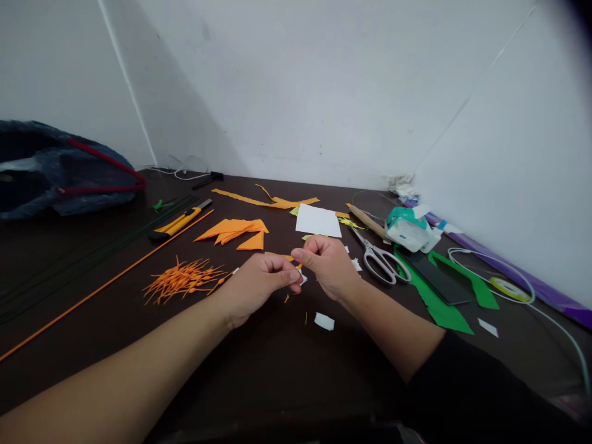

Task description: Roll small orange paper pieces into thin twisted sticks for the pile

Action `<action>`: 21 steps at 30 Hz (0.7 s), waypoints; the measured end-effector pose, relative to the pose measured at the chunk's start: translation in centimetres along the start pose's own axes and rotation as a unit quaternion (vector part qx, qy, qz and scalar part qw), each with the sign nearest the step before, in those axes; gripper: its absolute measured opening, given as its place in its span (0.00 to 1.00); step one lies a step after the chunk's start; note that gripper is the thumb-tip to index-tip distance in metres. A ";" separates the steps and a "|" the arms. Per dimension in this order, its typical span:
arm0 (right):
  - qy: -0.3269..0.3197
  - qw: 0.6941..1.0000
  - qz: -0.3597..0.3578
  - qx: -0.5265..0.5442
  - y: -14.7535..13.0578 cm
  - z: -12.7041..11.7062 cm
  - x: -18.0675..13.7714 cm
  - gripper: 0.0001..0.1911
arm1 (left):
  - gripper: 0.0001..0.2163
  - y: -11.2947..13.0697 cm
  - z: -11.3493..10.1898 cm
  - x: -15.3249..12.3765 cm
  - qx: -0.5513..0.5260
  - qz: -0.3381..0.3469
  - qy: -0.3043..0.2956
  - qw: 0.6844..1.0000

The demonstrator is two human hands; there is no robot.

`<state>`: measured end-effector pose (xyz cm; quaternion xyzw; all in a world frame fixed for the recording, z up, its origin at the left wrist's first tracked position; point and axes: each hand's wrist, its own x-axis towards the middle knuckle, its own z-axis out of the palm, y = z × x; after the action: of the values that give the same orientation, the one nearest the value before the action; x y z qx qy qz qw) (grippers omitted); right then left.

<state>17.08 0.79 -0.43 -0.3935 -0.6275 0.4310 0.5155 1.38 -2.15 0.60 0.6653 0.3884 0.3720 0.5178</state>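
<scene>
My left hand [259, 283] and my right hand [326, 265] meet above the dark table [277, 370], fingers pinched together. Between their fingertips is a small orange paper strip [296, 263], held by both hands. A heap of thin rolled orange paper pieces [182, 280] lies just left of my left hand. Orange paper triangles [238, 231] sit behind it. Small white scraps [324, 321] lie on the table beneath my hands.
Scissors [382, 259] and a white sheet [318, 221] lie behind my right hand. Green paper [439, 305], a tissue pack [409, 228] and a tape roll [504, 288] are at the right. A utility knife [178, 223], a long orange stick [106, 283] and a blue bag [65, 166] are on the left.
</scene>
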 end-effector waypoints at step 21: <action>0.012 0.999 -0.027 -0.022 -0.4 0.3 -0.1 0.17 | 0.10 0.2 0.1 -0.1 0.045 -0.021 0.025 0.998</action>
<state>16.80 0.53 -0.13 -0.3928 -0.6410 0.3984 0.5254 1.43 -2.30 0.79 0.6704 0.4309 0.3597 0.4853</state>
